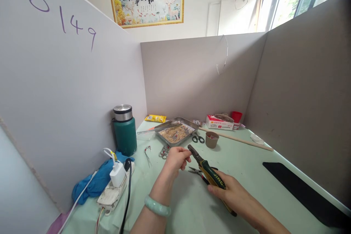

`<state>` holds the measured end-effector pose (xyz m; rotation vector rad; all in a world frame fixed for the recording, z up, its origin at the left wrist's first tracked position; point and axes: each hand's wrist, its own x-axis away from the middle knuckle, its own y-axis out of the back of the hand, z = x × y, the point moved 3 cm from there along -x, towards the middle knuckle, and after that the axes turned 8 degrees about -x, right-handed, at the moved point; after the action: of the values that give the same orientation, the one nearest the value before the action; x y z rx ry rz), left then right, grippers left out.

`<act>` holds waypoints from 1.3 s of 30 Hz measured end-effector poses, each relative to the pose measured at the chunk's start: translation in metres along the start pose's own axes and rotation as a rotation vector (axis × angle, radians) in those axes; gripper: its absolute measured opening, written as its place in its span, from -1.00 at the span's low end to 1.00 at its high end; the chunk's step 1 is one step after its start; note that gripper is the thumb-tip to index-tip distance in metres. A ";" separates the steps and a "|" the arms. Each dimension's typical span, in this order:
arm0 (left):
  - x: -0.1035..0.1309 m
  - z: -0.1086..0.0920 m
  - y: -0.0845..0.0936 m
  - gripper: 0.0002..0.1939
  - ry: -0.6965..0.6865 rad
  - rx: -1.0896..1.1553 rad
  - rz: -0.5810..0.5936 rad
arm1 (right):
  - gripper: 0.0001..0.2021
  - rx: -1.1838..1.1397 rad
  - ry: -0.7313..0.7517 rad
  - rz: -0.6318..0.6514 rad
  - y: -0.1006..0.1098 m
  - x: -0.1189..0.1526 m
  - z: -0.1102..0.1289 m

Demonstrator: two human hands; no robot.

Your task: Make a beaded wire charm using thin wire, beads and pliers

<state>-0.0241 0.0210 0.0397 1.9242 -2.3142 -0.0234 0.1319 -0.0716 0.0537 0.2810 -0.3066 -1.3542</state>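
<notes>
My right hand (233,192) is wrapped round pliers (212,177) with green and yellow handles, their jaws pointing up and left. At the jaw tips, my left hand (177,159) pinches thumb and fingers together; whatever it holds is too small to make out. A second pair of pliers (203,177) with red and black handles lies on the table, partly covered by the first. Beyond my left hand sits a small heap of chain or beaded pieces (163,152). Thin wire pieces with red beads (148,156) lie to its left.
A metal tray (189,120) holds many small golden bits. Scissors (197,138) and a brown cup (212,141) stand right of it. A wooden stick (246,140) and a black strip (298,190) lie rightward. Left are a green flask (125,135) and a power strip (112,197) with cables.
</notes>
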 end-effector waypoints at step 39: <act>0.004 0.007 0.000 -0.82 -0.043 -0.159 0.139 | -0.52 0.096 0.132 -0.079 -0.007 -0.004 -0.029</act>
<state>-0.0254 0.0160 0.0334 1.7015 -2.3875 -0.2306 0.1354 -0.0685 0.0239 0.4646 -0.2526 -1.3939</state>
